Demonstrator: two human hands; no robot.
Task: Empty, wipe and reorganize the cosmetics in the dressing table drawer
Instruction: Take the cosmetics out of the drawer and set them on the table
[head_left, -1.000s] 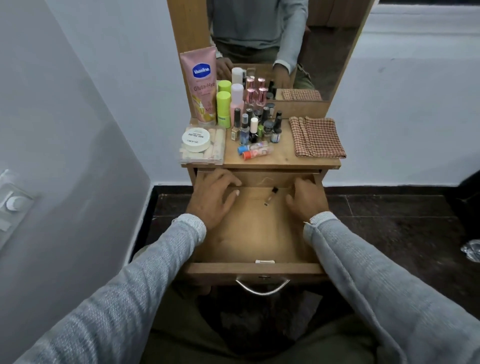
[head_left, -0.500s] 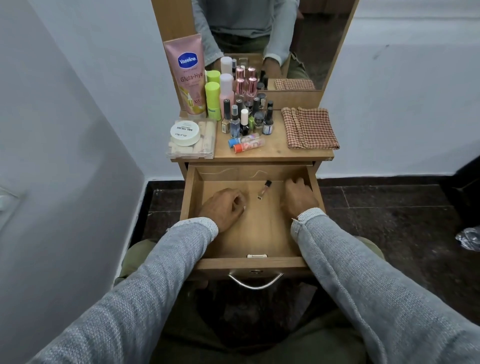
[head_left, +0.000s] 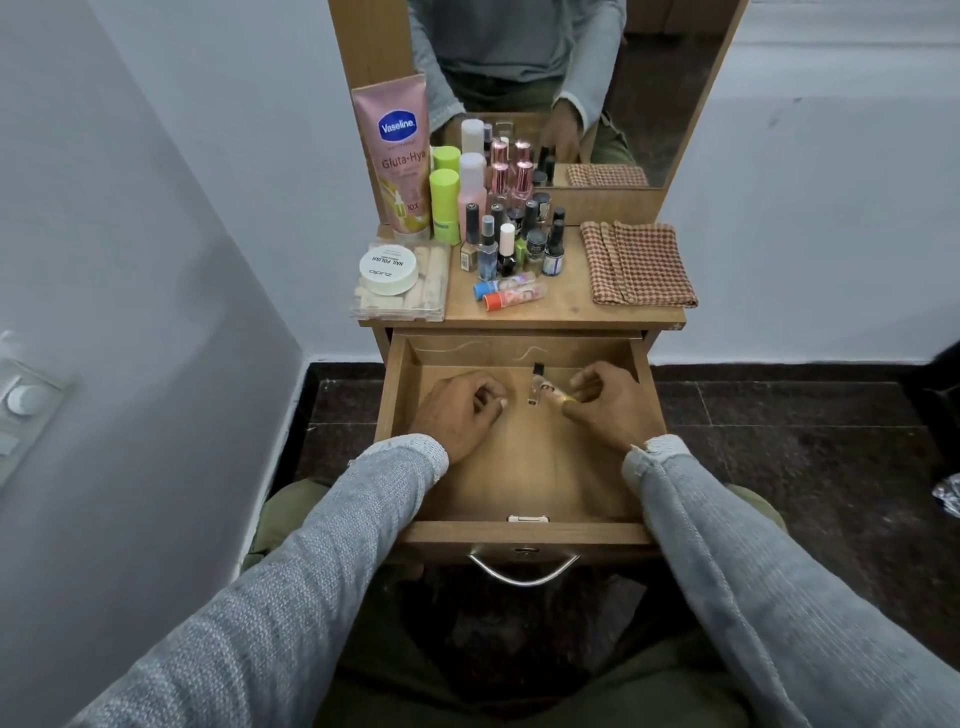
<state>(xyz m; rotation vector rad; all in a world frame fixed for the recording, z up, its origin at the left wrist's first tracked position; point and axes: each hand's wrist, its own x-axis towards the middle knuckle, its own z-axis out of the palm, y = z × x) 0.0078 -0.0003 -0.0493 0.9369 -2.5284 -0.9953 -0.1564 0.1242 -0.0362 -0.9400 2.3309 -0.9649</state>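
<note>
The wooden drawer (head_left: 519, 488) of the dressing table is pulled out towards me. On its floor near the back lies a small clear vial (head_left: 534, 387) with a black cap. My right hand (head_left: 610, 408) is just right of the vial and pinches a small peach tube with a yellow end (head_left: 560, 397). My left hand (head_left: 457, 413) rests on the drawer floor left of the vial, fingers curled, with nothing seen in it. The table top (head_left: 566, 309) carries the cosmetics: a pink Vaseline tube (head_left: 397, 156), several nail polish bottles (head_left: 511, 244) and two small tubes lying flat (head_left: 511, 292).
A folded checked cloth (head_left: 636, 262) lies at the right of the table top. A white nail polish remover jar (head_left: 388, 268) sits on a clear box (head_left: 434, 293) at the left. A mirror (head_left: 665, 78) stands behind. Walls close in on both sides; my knees are under the drawer handle (head_left: 522, 571).
My right hand has moved left towards the vial and now pinches a small tube. My left hand has drawn back from the drawer's rear and curled. The vial has turned more upright in view.
</note>
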